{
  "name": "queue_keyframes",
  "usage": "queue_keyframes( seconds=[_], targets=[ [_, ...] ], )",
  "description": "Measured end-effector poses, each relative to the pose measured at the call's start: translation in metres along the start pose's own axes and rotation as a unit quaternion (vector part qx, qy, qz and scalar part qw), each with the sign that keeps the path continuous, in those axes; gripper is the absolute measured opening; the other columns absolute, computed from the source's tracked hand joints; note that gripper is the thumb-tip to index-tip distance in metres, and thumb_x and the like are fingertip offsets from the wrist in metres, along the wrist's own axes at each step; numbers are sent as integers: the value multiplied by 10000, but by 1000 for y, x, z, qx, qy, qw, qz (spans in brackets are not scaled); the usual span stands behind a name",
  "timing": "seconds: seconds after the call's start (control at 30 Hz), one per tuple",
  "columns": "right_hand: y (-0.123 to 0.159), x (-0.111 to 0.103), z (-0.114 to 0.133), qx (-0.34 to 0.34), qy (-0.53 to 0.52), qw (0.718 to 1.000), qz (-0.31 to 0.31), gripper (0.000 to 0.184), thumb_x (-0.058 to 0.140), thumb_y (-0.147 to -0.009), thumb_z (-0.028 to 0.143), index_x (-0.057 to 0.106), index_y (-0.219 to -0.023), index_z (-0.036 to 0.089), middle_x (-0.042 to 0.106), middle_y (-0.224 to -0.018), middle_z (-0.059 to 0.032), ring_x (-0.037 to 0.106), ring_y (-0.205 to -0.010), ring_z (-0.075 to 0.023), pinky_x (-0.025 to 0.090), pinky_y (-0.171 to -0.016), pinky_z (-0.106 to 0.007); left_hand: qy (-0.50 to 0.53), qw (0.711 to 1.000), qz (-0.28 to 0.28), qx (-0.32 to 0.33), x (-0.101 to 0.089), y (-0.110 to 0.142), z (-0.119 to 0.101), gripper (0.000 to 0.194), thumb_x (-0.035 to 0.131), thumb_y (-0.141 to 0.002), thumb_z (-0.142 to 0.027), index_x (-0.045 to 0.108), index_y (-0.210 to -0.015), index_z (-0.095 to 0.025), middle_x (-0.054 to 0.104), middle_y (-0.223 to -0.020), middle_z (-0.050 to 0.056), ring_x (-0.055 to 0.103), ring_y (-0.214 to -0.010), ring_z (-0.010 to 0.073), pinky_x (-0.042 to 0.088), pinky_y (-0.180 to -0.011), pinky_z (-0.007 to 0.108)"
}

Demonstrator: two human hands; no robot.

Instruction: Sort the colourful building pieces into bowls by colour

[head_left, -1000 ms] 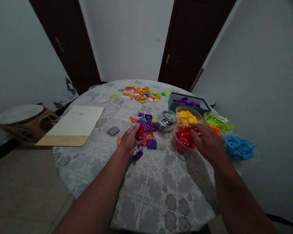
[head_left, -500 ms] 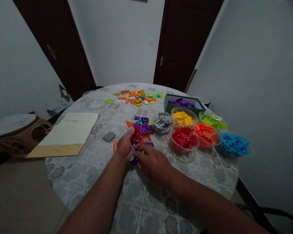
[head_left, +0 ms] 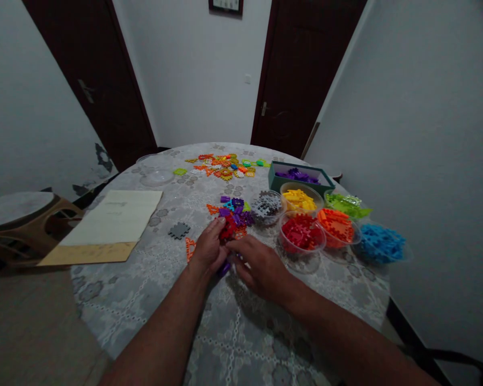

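Low in the centre of the frame, the left hand (head_left: 207, 249) grips a red piece (head_left: 227, 229), its thumb laid over the near face, probably to steady the piece. The right hand (head_left: 261, 265) meets it from the right, fingers curled and tips bunched against the left fingers; whether that grip pinches anything is hidden, so I cannot tell. Both hands hang close above the table (head_left: 221, 327), perhaps so that the red piece can be worked between them. Just beyond lie loose purple pieces (head_left: 247, 218), within easy reach. At centre right, clear bowls (head_left: 302, 253) stand bunched, each mostly one colour, which seems meant for quick picking; a green box (head_left: 293, 185) behind them holds more purple. A booklet (head_left: 116, 217) lies open at the left, likely where it can be glanced at.
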State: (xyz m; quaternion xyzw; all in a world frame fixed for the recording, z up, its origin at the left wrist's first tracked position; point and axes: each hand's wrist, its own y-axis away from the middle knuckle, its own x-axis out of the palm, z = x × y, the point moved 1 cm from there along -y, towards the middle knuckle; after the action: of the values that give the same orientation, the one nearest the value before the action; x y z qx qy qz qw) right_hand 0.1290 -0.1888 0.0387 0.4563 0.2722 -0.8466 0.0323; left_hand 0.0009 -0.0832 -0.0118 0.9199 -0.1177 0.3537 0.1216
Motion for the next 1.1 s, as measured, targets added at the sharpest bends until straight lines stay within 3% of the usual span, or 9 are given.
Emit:
queue_keyframes(
  seconds=[0.13,0.23,0.37,0.47,0.6,0.7,0.77,0.93,1.1],
  targets=[
    [-24,-67,-30,123,-44,986,-108,206,664,-987,315,711,-1161,215,728,-913,-32,657,-791,-179,515,-763,-305,-8,1000,5,5,-3,0,-3,366,874,-763,-407,628,-926,-191,653,-751,-25,605,-599,127,498,-514,246],
    [-46,-103,-73,193,-4,973,-124,228,662,-966,388,754,-1031,190,733,-865,-33,640,-760,-179,464,-717,-296,-10,1000,2,4,-4,1,-5,364,880,-753,-402,626,-913,-195,638,-761,-33,607,-607,123,504,-514,248],
    [-58,-110,-119,260,62,962,-56,245,639,-944,357,772,-886,160,728,-784,-37,619,-695,-175,399,-655,-281,-27,1000,6,7,-4,2,-6,378,882,-753,-431,628,-910,-199,620,-752,-39,598,-600,111,499,-509,233],
    [-53,-103,-132,261,144,954,-17,269,603,-967,320,793,-870,157,755,-819,-64,643,-745,-188,382,-672,-287,-54,998,11,8,-2,2,-6,409,888,-744,-460,633,-923,-195,604,-746,-45,561,-559,91,463,-472,208],
    [-39,-106,-124,237,154,957,-64,268,572,-991,295,807,-992,165,792,-978,-93,689,-892,-216,431,-762,-297,-105,994,34,7,0,4,-5,435,872,-762,-518,612,-889,-192,543,-706,-61,495,-496,69,374,-405,178],
    [-31,-109,-101,210,112,967,-92,247,573,-997,286,794,-1039,184,795,-1019,-82,709,-937,-219,474,-834,-312,-157,987,44,0,1,6,-3,446,823,-802,-576,594,-873,-200,521,-685,-67,490,-478,64,343,-398,168],
    [-27,-103,-80,190,75,976,-78,228,580,-1003,290,784,-1053,200,793,-1017,-73,718,-932,-215,498,-856,-323,-202,978,43,-3,2,7,-2,446,796,-822,-596,601,-877,-200,513,-662,-72,463,-454,54,315,-399,158],
    [-19,-64,-33,145,3,989,-15,268,609,-1004,251,711,-1245,194,778,-995,-72,720,-891,-205,537,-855,-340,-247,967,69,-2,3,10,1,443,727,-876,-626,608,-871,-200,522,-617,-61,439,-446,64,293,-403,169],
    [-15,-31,-22,124,-25,992,-11,428,591,-1011,211,585,-1438,177,760,-1171,-122,722,-1000,-228,539,-935,-380,-256,959,120,-19,3,12,-1,403,708,-920,-588,652,-930,-189,572,-632,-33,490,-500,86,378,-473,195]
  ],
)
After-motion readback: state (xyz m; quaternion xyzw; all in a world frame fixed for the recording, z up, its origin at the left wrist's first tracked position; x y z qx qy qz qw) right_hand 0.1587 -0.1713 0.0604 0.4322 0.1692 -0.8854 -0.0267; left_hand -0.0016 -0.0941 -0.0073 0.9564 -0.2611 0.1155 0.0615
